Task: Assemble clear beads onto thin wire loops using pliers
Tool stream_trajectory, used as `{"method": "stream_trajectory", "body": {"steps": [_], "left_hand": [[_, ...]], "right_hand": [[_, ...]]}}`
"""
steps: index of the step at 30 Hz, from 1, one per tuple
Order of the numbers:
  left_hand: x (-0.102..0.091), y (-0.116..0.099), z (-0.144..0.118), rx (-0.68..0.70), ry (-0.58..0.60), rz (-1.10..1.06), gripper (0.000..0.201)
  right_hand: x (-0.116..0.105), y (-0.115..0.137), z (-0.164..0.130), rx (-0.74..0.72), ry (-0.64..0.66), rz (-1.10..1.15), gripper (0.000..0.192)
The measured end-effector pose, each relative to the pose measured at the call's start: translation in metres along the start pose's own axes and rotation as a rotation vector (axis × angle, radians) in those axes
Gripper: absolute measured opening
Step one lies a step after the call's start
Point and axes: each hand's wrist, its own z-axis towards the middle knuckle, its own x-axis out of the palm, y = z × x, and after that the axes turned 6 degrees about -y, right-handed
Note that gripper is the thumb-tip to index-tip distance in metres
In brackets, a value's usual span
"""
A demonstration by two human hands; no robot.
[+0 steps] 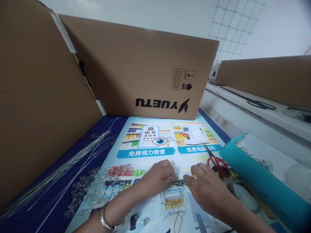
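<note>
Near the middle of the printed sheet, my right hand [204,183] is closed around small pliers [179,183]; a bit of yellow handle shows by the thumb. The grey jaws point left and reach the fingertips of my left hand [161,174]. Those fingers are pinched together, and what they hold is hidden. A silver bangle circles my left wrist. Just below both hands lies a loose tangle of thin bent wire [178,202] with loops.
Clear beads [97,184] are heaped on the left, beside long straight wires [73,161]. Red-handled scissors [218,165], a tape roll [245,194] and a teal-edged box [257,181] lie right. Cardboard panels [136,64] stand behind and left.
</note>
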Motion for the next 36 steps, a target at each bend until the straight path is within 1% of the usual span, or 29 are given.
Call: {"method": "stream_trajectory", "body": {"steps": [10, 17, 22, 28, 33, 36], "left_hand": [[0.001, 0.000, 0.001, 0.049, 0.072, 0.064, 0.018], [0.003, 0.001, 0.000, 0.073, 0.073, 0.133, 0.016], [0.002, -0.001, 0.000, 0.052, 0.055, 0.133, 0.015], [0.003, -0.003, 0.000, 0.061, 0.068, 0.153, 0.017], [0.005, -0.003, -0.001, 0.056, 0.051, 0.172, 0.015], [0.005, -0.004, 0.000, 0.050, 0.052, 0.172, 0.016]], "right_hand": [[0.015, 0.000, -0.006, 0.021, -0.069, -0.047, 0.014], [0.020, 0.005, -0.012, -0.004, -0.108, -0.123, 0.022], [0.024, 0.006, -0.014, -0.012, -0.134, -0.151, 0.024], [0.025, 0.004, -0.014, -0.034, -0.156, -0.199, 0.029], [0.021, 0.005, -0.013, -0.050, -0.180, -0.227, 0.030], [0.020, 0.005, -0.012, -0.048, -0.167, -0.223, 0.030]]}}
